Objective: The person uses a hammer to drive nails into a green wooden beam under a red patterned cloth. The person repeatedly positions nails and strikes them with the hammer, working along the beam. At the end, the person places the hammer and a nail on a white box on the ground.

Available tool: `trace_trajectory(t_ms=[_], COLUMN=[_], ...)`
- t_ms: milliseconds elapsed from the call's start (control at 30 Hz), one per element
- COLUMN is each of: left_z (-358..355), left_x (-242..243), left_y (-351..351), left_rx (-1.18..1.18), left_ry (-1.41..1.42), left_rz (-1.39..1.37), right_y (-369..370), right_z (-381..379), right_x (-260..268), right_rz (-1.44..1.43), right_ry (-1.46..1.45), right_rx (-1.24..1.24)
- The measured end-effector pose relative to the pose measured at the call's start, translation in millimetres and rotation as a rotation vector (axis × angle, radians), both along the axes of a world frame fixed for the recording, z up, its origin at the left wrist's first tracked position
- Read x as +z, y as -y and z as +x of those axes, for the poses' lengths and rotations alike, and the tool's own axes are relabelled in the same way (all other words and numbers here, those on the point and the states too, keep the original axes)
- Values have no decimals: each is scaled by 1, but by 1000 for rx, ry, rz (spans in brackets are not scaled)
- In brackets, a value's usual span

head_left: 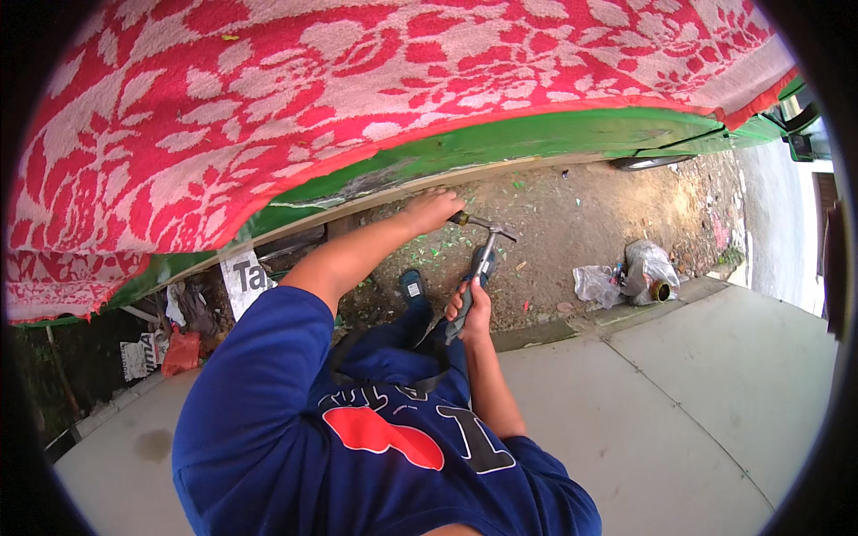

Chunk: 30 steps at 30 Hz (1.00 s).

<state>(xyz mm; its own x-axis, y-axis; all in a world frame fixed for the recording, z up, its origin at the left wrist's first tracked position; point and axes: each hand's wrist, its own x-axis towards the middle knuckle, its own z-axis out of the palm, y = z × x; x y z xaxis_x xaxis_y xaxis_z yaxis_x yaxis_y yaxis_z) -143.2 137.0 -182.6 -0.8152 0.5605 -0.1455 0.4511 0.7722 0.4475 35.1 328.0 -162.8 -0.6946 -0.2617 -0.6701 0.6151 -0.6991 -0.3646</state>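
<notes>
My left hand [434,209] is closed round a screwdriver or similar tool, whose dark and yellow handle end [459,218] sticks out on the right. Its thin shaft points to the beige edge strip [375,199] below a green painted body panel [543,134]; whether the tip touches is unclear. In my right hand [471,308] is the grey grip of a claw hammer [494,230]. The hammer's face is at the handle end, touching it or very close. Along the panel, the paint is scraped and chipped near my left hand.
A red and pink floral blanket [375,60] covers the green body. Below lies dirt ground [556,221] with green flakes. Plastic bags [647,268] and an open can [660,291] lie to the right, by pale paving slabs [704,355]. A wheel [650,163] shows beneath the body.
</notes>
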Motion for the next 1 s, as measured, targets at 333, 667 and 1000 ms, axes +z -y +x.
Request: trace_trajectory(t_ms=[333, 667, 1000], left_z=[0, 3, 23], left_x=[2, -9, -2], left_y=[4, 10, 30], left_rx=[-4, 47, -24], left_ry=[-2, 11, -65], left_rz=[30, 82, 100], right_y=[-22, 2, -3], right_z=[0, 6, 5], right_x=[7, 2, 8], right_rz=[83, 77, 123], right_ry=[-16, -10, -151], right_rx=[-70, 105, 95])
